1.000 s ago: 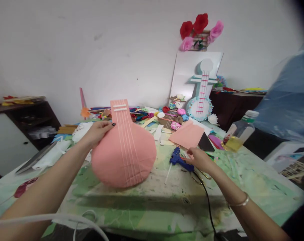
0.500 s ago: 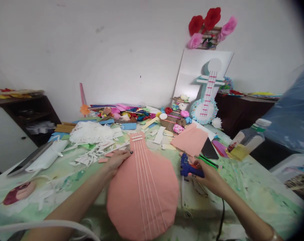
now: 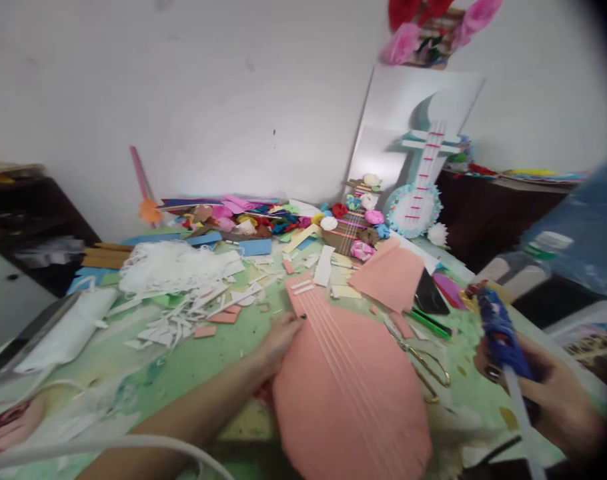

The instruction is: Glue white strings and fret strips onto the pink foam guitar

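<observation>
My left hand (image 3: 282, 337) grips the left edge of a pink paper lute (image 3: 353, 393), just below its short neck, with the thumb on the front. White strings run down its face, and two white strips cross the neck. At the right, my right hand (image 3: 548, 393) is closed around a blue hot glue gun (image 3: 501, 327), with a white glue stick (image 3: 521, 417) poking out of its rear. The gun is raised and points away from me. Gold-handled scissors (image 3: 428, 367) lie on the table between the lute and the gun.
White string (image 3: 166, 267) and paper scraps (image 3: 168, 327) are heaped at left. Pink paper (image 3: 388, 273), a dark phone (image 3: 433, 293) and a green pen (image 3: 430, 323) lie at right. A bottle (image 3: 528, 263) stands behind the gun. A turquoise paper instrument (image 3: 414, 210) leans at the back.
My right hand has lifted the glue gun and moved it right, uncovering the scissors. The lute has shifted right in view and tilted, with my left hand still on it. The view has turned.
</observation>
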`<state>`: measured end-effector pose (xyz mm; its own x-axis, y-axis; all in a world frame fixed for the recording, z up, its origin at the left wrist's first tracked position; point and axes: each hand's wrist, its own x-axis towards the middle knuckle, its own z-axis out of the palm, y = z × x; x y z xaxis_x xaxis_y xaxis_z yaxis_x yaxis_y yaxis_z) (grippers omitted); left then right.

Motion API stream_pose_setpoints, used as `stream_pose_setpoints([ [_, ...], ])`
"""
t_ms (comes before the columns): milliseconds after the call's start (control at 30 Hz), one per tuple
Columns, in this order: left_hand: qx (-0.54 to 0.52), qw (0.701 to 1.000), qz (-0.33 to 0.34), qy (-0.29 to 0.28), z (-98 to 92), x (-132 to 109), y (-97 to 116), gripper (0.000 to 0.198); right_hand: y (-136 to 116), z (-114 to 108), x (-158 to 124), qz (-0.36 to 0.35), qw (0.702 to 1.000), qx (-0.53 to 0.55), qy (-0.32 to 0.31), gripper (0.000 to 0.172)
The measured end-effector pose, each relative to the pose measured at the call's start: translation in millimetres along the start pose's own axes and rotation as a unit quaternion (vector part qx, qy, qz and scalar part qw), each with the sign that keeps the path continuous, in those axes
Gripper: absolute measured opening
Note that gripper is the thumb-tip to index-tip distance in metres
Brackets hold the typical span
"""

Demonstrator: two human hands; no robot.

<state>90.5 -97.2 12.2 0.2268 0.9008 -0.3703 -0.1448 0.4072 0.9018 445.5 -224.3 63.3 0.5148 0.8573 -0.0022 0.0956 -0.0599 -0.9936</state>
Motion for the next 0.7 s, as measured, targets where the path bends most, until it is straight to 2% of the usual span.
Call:
stream_pose_setpoints([
  [67, 0.035, 0.999, 0.002, -0.027, 0.6, -1.0, 1.0, 0.014, -1.7, 16.7, -2.2, 0.014, 1.0, 0.023, 0.009, 0.053],
  [100, 0.108, 0.992, 0.044, -0.046, -2.0, -1.1, 1.5, 0.015, -2.7, 28.1, -3.3, 0.015, 0.999, 0.03, -0.01, 0.051],
  [200, 0.298, 0.939, 0.155, -0.069, -18.4, -1.4, 4.5, 0.019, -5.7, 70.3, -7.0, -0.002, 0.992, 0.037, -0.119, 0.04],
  [267, 0.354, 0.913, 0.19, -0.066, -33.7, -1.6, 9.6, 0.016, -6.4, 98.2, -8.6, -0.021, 0.984, 0.061, -0.168, 0.036],
  [333, 0.412, 0.883, 0.22, -0.041, -52.1, 0.1, 19.0, 0.015, -5.0, 119.5, -8.8, -0.026, 0.977, 0.079, -0.198, 0.034],
  [400, 0.537, 0.801, 0.263, 0.031, -74.7, 5.2, 32.6, 0.021, -1.7, 131.8, -8.6, -0.012, 0.971, 0.069, -0.229, 0.032],
  [467, 0.568, 0.779, 0.247, 0.098, -101.5, 12.8, 48.3, 0.025, 2.7, 136.7, -10.1, 0.012, 0.965, 0.047, -0.256, 0.031],
  [500, 0.611, 0.745, 0.215, 0.157, -115.7, 16.7, 55.7, 0.026, 5.2, 137.6, -12.0, 0.025, 0.964, 0.036, -0.263, 0.033],
  [567, 0.626, 0.731, 0.172, 0.212, -142.6, 23.0, 67.2, 0.027, 11.2, 138.1, -18.6, 0.054, 0.966, 0.015, -0.252, 0.037],
  [633, 0.63, 0.725, 0.134, 0.242, -162.8, 26.6, 72.4, 0.023, 19.0, 137.6, -26.9, 0.079, 0.971, -0.009, -0.224, 0.041],
  [700, 0.632, 0.729, 0.104, 0.241, -173.3, 28.3, 71.6, 0.019, 27.6, 135.8, -33.7, 0.098, 0.972, -0.049, -0.206, 0.046],
])
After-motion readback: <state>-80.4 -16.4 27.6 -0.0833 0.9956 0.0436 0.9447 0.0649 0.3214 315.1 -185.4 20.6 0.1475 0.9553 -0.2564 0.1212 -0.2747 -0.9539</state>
